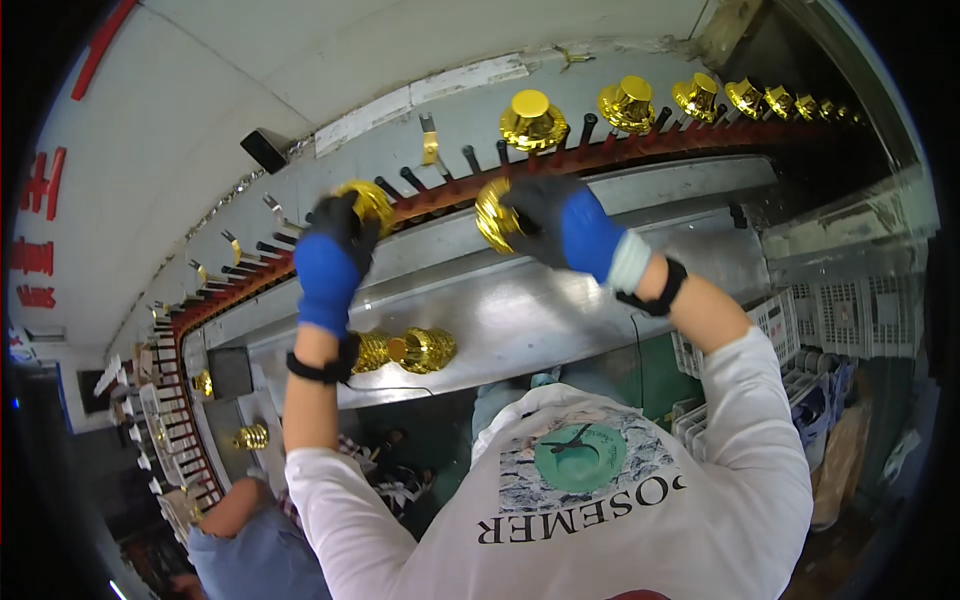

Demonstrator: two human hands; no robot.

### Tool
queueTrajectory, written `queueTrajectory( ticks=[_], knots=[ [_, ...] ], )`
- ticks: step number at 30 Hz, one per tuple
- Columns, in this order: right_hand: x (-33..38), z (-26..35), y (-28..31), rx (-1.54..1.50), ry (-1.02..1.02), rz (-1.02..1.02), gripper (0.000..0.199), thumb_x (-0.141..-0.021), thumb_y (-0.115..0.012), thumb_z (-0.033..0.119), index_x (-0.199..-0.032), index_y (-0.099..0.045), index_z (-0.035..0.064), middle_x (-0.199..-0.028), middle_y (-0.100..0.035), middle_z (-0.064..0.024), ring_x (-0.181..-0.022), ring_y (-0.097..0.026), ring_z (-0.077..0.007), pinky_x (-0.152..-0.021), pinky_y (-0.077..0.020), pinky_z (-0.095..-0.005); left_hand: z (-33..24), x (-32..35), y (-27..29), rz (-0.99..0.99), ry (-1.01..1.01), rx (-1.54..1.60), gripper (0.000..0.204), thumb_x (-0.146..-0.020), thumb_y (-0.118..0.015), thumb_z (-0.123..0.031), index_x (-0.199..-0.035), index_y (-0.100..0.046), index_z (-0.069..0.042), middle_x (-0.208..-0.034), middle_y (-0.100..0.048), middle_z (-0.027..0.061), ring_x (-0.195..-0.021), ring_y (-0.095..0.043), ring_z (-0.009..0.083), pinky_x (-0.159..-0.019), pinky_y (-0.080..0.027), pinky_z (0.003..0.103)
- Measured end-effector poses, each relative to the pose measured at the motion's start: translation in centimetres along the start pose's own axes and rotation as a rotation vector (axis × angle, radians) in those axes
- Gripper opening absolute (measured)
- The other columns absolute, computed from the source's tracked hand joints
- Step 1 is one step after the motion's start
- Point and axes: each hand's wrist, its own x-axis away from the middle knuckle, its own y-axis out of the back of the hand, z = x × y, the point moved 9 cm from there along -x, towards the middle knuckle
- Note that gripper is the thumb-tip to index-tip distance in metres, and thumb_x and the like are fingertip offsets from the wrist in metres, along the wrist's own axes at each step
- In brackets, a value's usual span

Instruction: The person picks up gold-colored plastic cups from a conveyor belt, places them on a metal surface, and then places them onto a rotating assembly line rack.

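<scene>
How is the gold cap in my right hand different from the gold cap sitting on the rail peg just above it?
The cap in the right hand, gold cap, is gripped by gloved fingers and tilted on its side, showing its ribbed edge. The mounted cap stands free and upright on a peg of the conveyor rail, showing its flat top. Both are shiny gold and look like the same kind of part.
</scene>
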Motion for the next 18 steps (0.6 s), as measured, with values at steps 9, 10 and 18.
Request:
queueTrajectory(
  ticks=[9,10,18],
  knots=[
    [29.7,-25.3,-18.9,0.151,-0.523,0.726,0.038,-0.088,-0.074,0.032,-0.121,-0.07,0.0142,-0.118,-0.073,-0.0153,-0.107,-0.072,-0.037,-0.092,-0.0579,-0.0506,-17.0,12.9,-40.1,0.633,0.275,0.223,0.044,-0.09,-0.076,-0.037,-0.127,-0.067,-0.014,-0.114,-0.07,0.0226,-0.093,-0.074,0.0425,-0.079,-0.059,0.054],
    [29.5,-24.8,-20.2,0.175,-0.56,0.74,0.04,-0.088,-0.074,0.031,-0.124,-0.069,0.0144,-0.121,-0.072,-0.0146,-0.11,-0.071,-0.0364,-0.093,-0.0576,-0.0505,-15.6,14.4,-42.2,0.679,0.314,0.165,0.046,-0.09,-0.076,-0.038,-0.127,-0.065,-0.014,-0.118,-0.069,0.0215,-0.095,-0.074,0.0427,-0.08,-0.059,0.055],
    [13.4,-3.9,-24.3,0.167,-0.347,0.238,0.073,-0.086,-0.08,0.038,-0.15,-0.057,0.0131,-0.141,-0.064,-0.0203,-0.127,-0.062,-0.0425,-0.106,-0.0514,-0.0526,3.5,17.4,-25.0,0.454,0.09,0.184,0.075,-0.089,-0.076,-0.051,-0.148,-0.054,-0.011,-0.129,-0.065,0.0221,-0.101,-0.072,0.0423,-0.084,-0.057,0.055]
  ],
)
